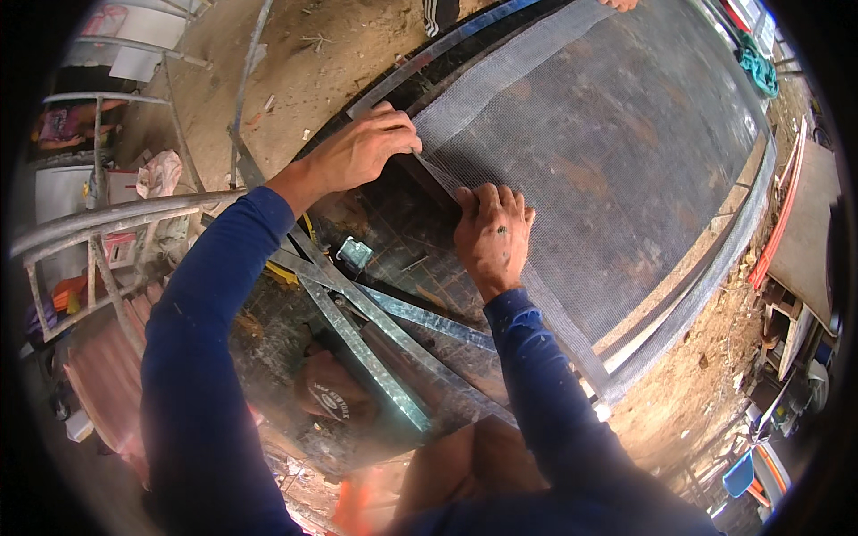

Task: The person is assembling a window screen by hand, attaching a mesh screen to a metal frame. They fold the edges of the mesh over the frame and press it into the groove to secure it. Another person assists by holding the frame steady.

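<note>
A grey wire mesh screen (pixel 590 179) lies stretched over a dark tabletop on the right, with a paler band along its far-left edge. My left hand (pixel 362 152) pinches the mesh's near-left corner, its fingers pressed together. My right hand (pixel 494 234) is curled over the near edge of the mesh, knuckles up; its fingertips are partly hidden. Between my forearms, several flat metal strips (pixel 366 348) lie crossed on the dark surface. A small shiny box-like piece (pixel 354 255) sits just beyond them.
Another person's hand (pixel 618 4) touches the mesh's far edge. A striped shoe or garment (pixel 440 16) shows at the top. Metal railings (pixel 125 214) stand at left, near pink corrugated sheets (pixel 103 366). Boards (pixel 804 232) and red tubing (pixel 779 223) lie at right.
</note>
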The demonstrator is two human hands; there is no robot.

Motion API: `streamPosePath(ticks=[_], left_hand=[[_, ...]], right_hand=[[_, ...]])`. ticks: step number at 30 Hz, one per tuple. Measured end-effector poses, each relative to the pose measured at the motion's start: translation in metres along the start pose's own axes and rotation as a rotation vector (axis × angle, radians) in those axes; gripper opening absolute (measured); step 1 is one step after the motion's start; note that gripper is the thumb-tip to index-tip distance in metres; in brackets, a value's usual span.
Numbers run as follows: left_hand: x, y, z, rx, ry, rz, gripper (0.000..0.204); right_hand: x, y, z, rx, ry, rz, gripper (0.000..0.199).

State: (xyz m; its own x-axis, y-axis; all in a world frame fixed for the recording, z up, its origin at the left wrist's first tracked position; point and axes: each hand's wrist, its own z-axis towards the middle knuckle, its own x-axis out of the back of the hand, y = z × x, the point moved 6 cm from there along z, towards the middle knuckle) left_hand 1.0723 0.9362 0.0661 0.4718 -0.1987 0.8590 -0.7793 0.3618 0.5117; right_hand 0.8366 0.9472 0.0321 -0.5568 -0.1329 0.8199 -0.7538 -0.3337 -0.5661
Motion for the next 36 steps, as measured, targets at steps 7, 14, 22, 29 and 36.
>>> streamPosePath(ticks=[7, 14, 22, 29, 36], left_hand=[[0.016, 0.005, -0.015, -0.042, 0.053, 0.051, 0.041], [0.028, -0.003, -0.007, -0.182, -0.034, 0.128, 0.036], [0.03, -0.006, 0.005, -0.212, -0.117, 0.151, 0.026], [0.023, -0.019, -0.001, 0.088, 0.038, -0.025, 0.015], [0.006, -0.036, -0.009, 0.36, 0.111, -0.033, 0.011]], right_hand=[[-0.004, 0.002, 0.001, 0.001, -0.024, -0.016, 0.028], [-0.002, 0.004, 0.0, -0.001, -0.006, 0.041, 0.03], [-0.001, 0.011, 0.005, -0.068, -0.086, 0.146, 0.031], [0.001, 0.004, 0.003, -0.031, -0.035, 0.073, 0.032], [0.0, 0.001, 0.004, -0.033, -0.014, 0.055, 0.029]])
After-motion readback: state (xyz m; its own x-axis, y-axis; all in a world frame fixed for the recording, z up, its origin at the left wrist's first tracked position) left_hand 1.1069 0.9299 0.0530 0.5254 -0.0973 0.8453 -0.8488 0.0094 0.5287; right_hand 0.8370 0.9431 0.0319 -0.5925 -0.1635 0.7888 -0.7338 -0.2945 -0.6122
